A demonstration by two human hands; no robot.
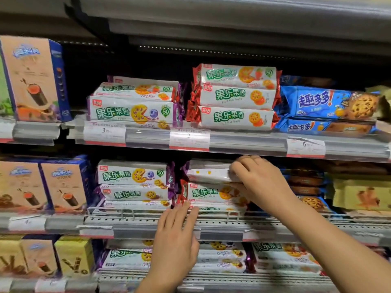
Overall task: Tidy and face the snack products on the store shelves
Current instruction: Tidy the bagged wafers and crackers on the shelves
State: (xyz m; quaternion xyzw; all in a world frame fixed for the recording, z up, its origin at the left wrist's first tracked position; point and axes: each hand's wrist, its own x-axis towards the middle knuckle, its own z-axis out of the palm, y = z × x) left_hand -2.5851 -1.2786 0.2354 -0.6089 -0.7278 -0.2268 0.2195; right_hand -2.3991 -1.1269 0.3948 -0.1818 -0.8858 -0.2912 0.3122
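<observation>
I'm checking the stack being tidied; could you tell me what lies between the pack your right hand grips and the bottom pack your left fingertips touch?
In the head view, one red-ended biscuit pack, face out, lies between the white pack under the right hand and the bottom pack at the left hand.

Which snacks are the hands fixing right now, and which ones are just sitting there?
Being fixed:
- white pack, top of its pile, gripped by the right hand
- red-ended pack under it
- left hand, fingers touching the pile's bottom pack

Just sitting:
- blue cookie packs
- tall boxes
- price tags
</observation>
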